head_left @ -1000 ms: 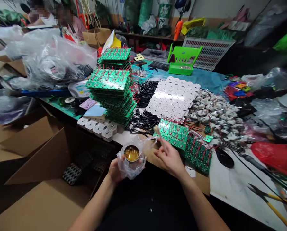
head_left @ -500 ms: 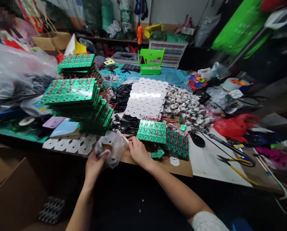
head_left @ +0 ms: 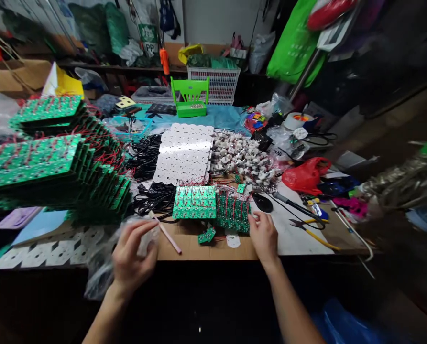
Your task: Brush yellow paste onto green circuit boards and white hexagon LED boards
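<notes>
My left hand (head_left: 134,253) is raised in front of the table edge, fingers curled but apart, with nothing in it. Behind and below it lies a clear plastic bag (head_left: 100,272), partly covered by the hand. A pale pink stick (head_left: 169,238) rests on the cardboard just right of those fingers. My right hand (head_left: 264,236) has its fingers closed at the right edge of a dark green circuit board (head_left: 232,212) with red wires. Beside that board lies a lighter green circuit board (head_left: 194,202). A small green board piece (head_left: 206,235) and a white hexagonal plate (head_left: 233,241) lie in front.
Tall stacks of circuit boards (head_left: 30,160) stand at left. White perforated sheets (head_left: 184,153), black cables (head_left: 154,196) and a heap of small white parts (head_left: 238,155) fill the middle. A soldering iron (head_left: 295,206), yellow-handled pliers (head_left: 315,234) and a red bag (head_left: 306,174) lie right.
The view has shifted right. My left hand has let go of the plastic bag. My right hand has put the pink stick down on the cardboard and moved right to the dark circuit board.
</notes>
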